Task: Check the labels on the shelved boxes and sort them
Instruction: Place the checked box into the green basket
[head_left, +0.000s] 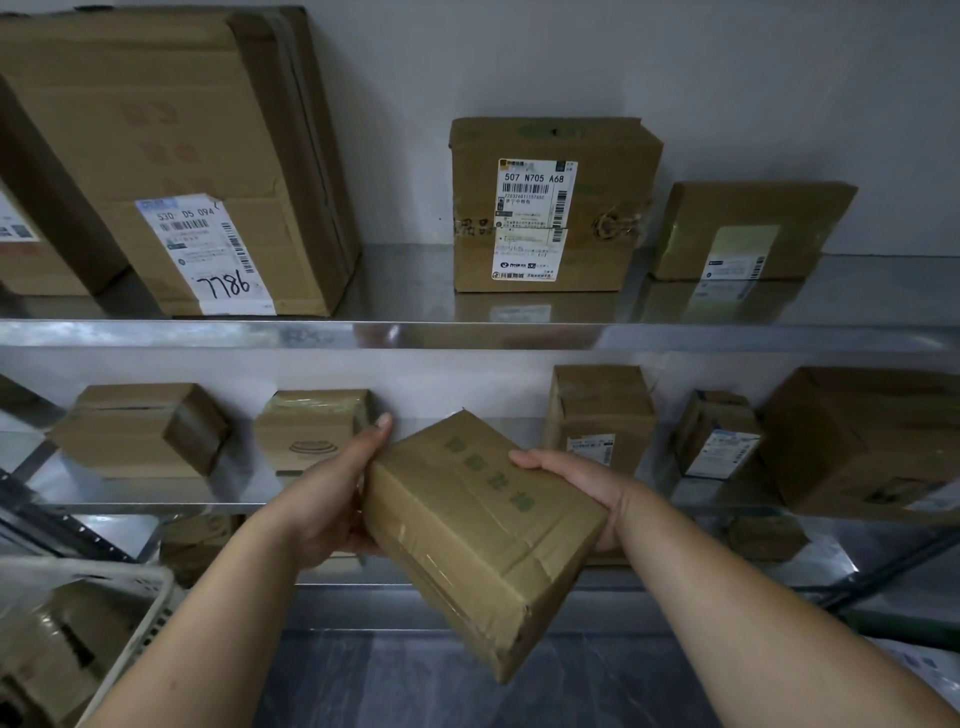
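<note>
I hold a taped brown cardboard box (478, 530) with green print in front of the middle shelf, tilted with one corner down. My left hand (332, 499) grips its left side, thumb pointing up along the edge. Its right side sits in my right hand (576, 483), with the thumb lying across the top face. No shipping label shows on the faces turned toward me. On the upper shelf stand a big box marked 7786 (171, 171), a box labelled 507 N705 A68 (545, 208) and a flat box (748, 234).
The middle metal shelf (156, 493) carries several small boxes: two at left (140, 431) (306, 431), and labelled ones at right (602, 415) (717, 436) (862, 441). A white basket (104, 613) with a parcel stands at lower left. More boxes sit on the lower shelf.
</note>
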